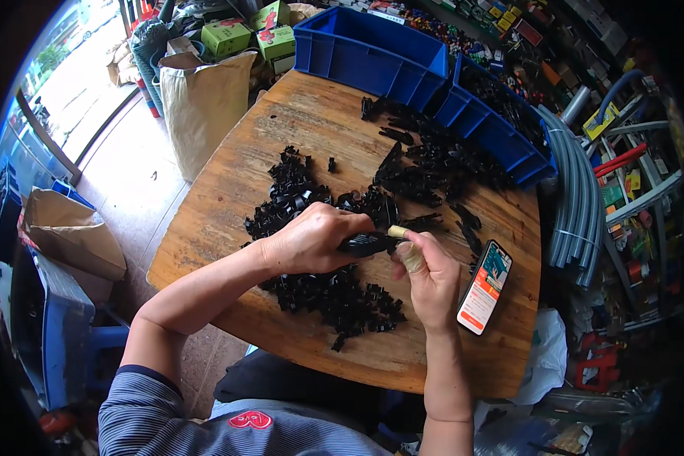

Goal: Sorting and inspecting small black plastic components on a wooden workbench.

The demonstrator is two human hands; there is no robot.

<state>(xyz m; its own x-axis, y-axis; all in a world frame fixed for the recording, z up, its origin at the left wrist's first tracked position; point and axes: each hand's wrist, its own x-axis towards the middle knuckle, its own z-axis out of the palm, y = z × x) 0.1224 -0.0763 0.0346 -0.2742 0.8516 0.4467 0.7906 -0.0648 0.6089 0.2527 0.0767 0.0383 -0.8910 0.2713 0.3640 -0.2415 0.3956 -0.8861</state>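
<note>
My left hand (315,237) is closed around a long black plastic part (366,244) with a ribbed surface, held above the table. At the part's right end, my right hand (431,277) pinches with thumb and forefinger; yellowish tape wraps both of these fingers. Exactly what sits between those fingertips is partly hidden. Under and around my left hand spreads a heap of small black plastic clips (334,300). Farther back and to the right lies a pile of longer black plastic parts (414,178).
The wooden table (213,220) carries a lit phone (484,289) right of my right hand. Two blue bins (368,64) stand along its far edge, the right one (494,125) holding black parts. A paper sack (205,114) stands beyond the left edge, and grey tubes (577,205) hang at right.
</note>
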